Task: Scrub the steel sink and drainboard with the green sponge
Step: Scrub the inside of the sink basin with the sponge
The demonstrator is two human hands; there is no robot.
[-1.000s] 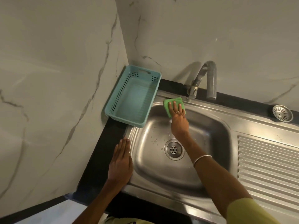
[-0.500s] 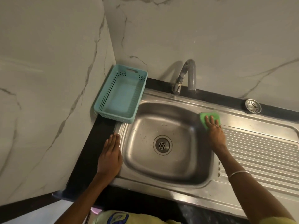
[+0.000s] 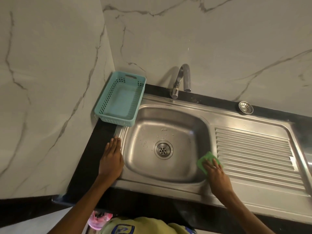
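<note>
White marble-veined wall panels [image 3: 211, 41] meet in a corner behind a black bench [image 3: 94, 159] that carries the steel sink [image 3: 148, 168]. Basin floor shows scattered water drops around the drain [image 3: 163, 149]; the ribbed drainboard [image 3: 253, 154] lies at 3 o'clock of the basin. My right hand [image 3: 217, 177] presses the green sponge [image 3: 206, 160] flat on the rim strip between basin and drainboard, at about 4 o'clock from the drain. Fingers [image 3: 214, 163] of that hand lie extended and close together across the near part of the sponge, pressing rather than curling round it; the sponge's far corner shows beyond the fingertips, touching the first ribs. My left hand [image 3: 111, 159] rests palm down at 9 o'clock of the drain, straddling the sink's left rim and the black bench, fingers straight, together, holding nothing. A teal perforated plastic basket [image 3: 120, 98] stands at 11 o'clock, in the wall corner, its near right corner overlapping the sink rim. The curved steel tap [image 3: 183, 78] rises at 12 o'clock, behind the basin. A loose round strainer [image 3: 245, 107] sits on the bench strip at 2 o'clock, well apart from both hands. Yellow-green clothing [image 3: 143, 225] shows at 6 o'clock, at the lower frame edge.
</note>
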